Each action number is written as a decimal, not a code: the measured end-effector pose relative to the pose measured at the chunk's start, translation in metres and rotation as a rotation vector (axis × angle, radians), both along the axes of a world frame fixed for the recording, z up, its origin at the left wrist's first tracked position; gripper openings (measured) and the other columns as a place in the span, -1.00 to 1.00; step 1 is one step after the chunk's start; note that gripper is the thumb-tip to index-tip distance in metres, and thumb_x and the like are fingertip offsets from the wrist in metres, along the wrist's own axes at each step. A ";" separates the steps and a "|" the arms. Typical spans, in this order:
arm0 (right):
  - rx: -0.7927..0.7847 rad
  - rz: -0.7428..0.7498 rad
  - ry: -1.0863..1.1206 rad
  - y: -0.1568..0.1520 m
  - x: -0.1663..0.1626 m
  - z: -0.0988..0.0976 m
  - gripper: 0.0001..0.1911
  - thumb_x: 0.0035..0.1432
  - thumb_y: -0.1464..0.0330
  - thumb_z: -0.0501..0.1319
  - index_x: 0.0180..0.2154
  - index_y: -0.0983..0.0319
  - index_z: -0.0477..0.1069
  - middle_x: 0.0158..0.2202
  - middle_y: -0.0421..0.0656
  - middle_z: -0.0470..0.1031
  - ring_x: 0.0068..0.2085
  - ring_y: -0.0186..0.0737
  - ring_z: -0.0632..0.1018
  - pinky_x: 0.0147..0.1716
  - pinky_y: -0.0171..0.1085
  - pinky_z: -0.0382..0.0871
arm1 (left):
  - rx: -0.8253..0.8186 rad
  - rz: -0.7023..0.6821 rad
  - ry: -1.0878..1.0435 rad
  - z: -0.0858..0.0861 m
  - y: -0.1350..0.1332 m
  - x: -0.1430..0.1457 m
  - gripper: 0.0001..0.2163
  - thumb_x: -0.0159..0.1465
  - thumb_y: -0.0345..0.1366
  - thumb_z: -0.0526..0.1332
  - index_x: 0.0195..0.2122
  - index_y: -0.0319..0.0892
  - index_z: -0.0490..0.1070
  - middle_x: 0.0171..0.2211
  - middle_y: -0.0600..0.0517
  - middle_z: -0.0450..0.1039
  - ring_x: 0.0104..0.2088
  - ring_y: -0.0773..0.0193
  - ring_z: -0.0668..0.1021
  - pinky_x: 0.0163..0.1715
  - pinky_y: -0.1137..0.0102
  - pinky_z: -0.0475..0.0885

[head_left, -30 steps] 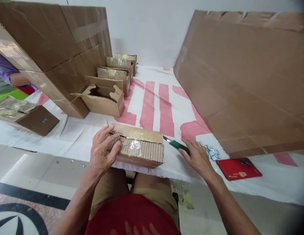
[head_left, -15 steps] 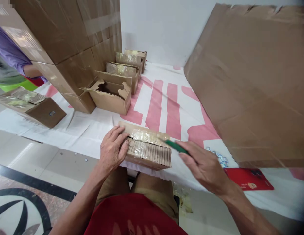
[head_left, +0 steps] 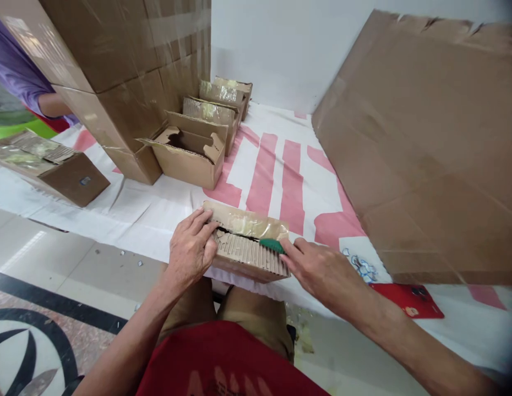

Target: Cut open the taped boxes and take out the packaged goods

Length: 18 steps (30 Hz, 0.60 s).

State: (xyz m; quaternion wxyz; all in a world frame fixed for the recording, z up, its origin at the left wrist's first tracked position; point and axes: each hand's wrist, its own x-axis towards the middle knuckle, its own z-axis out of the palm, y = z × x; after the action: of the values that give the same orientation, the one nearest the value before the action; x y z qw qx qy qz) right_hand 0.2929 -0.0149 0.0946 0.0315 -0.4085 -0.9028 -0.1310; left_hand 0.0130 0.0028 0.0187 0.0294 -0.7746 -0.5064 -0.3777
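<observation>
A small cardboard box [head_left: 250,267] lies at the table's near edge, its torn corrugated top and strip of clear tape facing up. A dark gap runs between its two top flaps. My left hand [head_left: 192,242] grips the box's left end, fingers over the top and thumb on the near side. In my closed right hand [head_left: 317,267] is a green-handled utility knife [head_left: 271,244], lying low over the gap near the box's right end. Its blade is hidden from view.
Several opened boxes [head_left: 190,157] stand in a row beside stacked cartons [head_left: 128,121]. Another taped box [head_left: 74,179] lies at left, near a co-worker's purple sleeve [head_left: 20,71]. A large cardboard sheet [head_left: 425,154] leans at right, by a red phone [head_left: 408,301] and a small bundle [head_left: 359,265].
My right hand has moved left and down, bringing the knife onto the box top. The gap between the flaps looks wider. My left hand stays at the box's left end.
</observation>
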 end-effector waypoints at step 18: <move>-0.020 -0.560 0.353 -0.027 0.109 -0.135 -0.56 0.39 0.18 0.03 0.00 0.27 0.56 -0.13 0.09 0.64 -0.13 0.15 0.62 -0.17 0.04 0.47 | 0.012 0.069 -0.136 0.015 -0.028 -0.010 -0.69 0.32 -0.30 0.26 0.09 -0.11 0.44 0.03 -0.16 0.47 0.06 -0.02 0.54 0.10 0.04 0.48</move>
State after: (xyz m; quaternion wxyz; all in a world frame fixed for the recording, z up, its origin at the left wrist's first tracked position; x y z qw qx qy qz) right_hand 0.4022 -0.0416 -0.0402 0.1461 -0.6575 -0.7373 -0.0528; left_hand 0.0029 -0.0256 0.0339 0.0125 -0.7292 -0.5314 -0.4310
